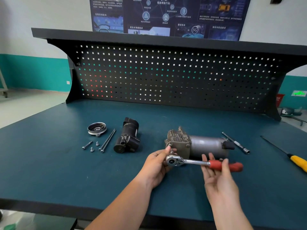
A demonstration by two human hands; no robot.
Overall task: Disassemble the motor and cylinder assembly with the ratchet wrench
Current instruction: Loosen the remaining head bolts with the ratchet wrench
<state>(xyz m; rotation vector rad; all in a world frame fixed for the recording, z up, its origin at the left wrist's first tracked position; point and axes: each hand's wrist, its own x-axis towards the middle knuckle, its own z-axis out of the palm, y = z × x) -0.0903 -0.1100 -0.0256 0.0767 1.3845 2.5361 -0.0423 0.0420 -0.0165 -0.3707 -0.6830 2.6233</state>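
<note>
Grimy motor/cyl assy [196, 145] on side; red-handled ratchet wrench [199, 163] across front.

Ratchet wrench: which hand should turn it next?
Likely the right hand: it holds the ratchet wrench by its red handle, where swinging is easiest. The left hand sits at the wrench head by the motor and cylinder assembly, steadying it.
</note>
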